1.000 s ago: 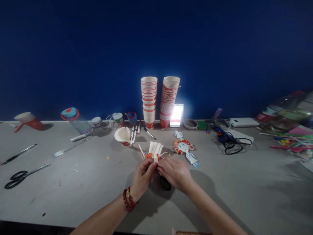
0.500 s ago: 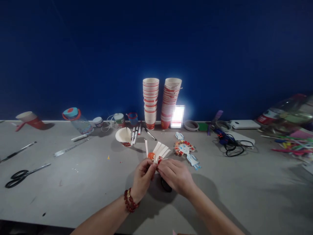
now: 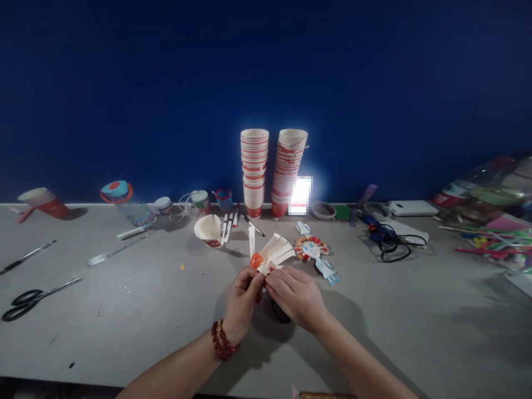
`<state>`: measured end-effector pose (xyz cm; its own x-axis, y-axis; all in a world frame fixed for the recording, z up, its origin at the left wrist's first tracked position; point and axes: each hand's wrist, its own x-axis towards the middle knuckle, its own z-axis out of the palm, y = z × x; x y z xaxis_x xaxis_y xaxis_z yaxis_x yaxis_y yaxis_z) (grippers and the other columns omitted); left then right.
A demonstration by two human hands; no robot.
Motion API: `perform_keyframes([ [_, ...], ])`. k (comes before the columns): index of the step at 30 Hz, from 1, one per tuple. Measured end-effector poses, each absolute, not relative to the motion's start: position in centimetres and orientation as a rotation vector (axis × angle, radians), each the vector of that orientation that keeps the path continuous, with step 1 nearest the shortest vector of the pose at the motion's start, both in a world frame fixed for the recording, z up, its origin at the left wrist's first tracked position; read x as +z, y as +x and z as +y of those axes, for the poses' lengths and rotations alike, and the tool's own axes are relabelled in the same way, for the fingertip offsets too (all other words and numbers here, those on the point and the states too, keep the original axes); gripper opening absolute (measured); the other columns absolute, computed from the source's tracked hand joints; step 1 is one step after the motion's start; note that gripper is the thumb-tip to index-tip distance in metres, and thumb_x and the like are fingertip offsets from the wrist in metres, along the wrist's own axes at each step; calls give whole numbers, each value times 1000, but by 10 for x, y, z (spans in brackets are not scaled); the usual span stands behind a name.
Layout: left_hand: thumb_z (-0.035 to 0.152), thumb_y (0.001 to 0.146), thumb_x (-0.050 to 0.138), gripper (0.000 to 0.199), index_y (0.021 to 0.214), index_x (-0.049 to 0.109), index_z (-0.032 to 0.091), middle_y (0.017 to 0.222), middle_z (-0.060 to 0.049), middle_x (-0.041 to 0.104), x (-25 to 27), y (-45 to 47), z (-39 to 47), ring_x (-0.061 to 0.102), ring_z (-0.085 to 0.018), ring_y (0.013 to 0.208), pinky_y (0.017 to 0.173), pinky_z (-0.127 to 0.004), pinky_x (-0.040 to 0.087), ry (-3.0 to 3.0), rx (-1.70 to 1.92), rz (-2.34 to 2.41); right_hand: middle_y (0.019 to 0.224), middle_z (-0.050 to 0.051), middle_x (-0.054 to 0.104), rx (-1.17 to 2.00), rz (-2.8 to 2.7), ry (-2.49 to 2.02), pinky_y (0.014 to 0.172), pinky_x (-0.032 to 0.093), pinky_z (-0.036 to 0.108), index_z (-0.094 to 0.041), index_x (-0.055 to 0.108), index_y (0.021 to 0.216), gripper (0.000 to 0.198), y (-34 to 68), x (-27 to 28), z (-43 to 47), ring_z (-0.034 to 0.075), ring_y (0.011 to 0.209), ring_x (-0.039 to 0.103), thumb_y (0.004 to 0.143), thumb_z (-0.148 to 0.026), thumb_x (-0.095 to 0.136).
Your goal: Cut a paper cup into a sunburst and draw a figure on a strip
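Near the middle of the table, my left hand [image 3: 241,299] and my right hand [image 3: 297,293] are closed on a paper cup cut into strips [image 3: 277,250]. Its white strips fan out beyond my fingertips, and an orange-red part shows by my left thumb. The hands nearly meet, so the lower part of the cup is hidden. Under my right hand lies a black loop [image 3: 281,312], mostly covered. Just beyond my right hand rests a paper figure [image 3: 311,247] with a drawn face and a red-and-white frilled rim.
Two tall stacks of paper cups [image 3: 254,172] stand by the blue wall. A cut cup [image 3: 208,230] and markers [image 3: 226,228] lie in front of them. Scissors [image 3: 29,303], a ruler [image 3: 118,249] and a bottle [image 3: 128,202] are left; cables [image 3: 393,244] and colourful sticks [image 3: 490,244] are right.
The cut cup in my hands has tilted or turned slightly, and its strips fan a little further up and to the right. My hands stay close together around it.
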<state>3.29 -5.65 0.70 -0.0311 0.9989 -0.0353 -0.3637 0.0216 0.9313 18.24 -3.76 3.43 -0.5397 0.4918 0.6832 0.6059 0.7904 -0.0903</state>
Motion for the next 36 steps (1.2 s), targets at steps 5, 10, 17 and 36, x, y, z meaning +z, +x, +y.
perform_keyframes([
  [5,51,77,74,39,72,54,18,53,8,44,6,35,-58,38,-6,48,48,-18,32,756,1323,878,79,8,70,-251,-2269,-780,73,48,30,-16,66,87,24,182,32,-36,18,78,64,98,-14,45],
  [10,46,76,77,34,82,60,17,60,6,50,8,35,-60,41,-6,51,51,-19,35,686,1256,844,83,8,71,-283,-2335,-734,70,47,30,-15,66,91,23,190,32,-30,19,80,63,99,-15,44],
  [17,45,77,75,31,75,64,17,64,3,53,5,34,-59,45,-9,57,57,-21,39,858,1390,935,85,6,73,-249,-2283,-761,73,48,30,-18,67,93,16,190,36,-32,18,81,64,96,-17,52],
  [36,45,69,81,31,78,66,18,67,2,62,9,37,-55,53,-10,59,60,-22,43,659,1291,876,89,7,72,-367,-2313,-776,70,45,32,-17,66,92,16,191,37,-33,19,79,61,98,-18,51],
])
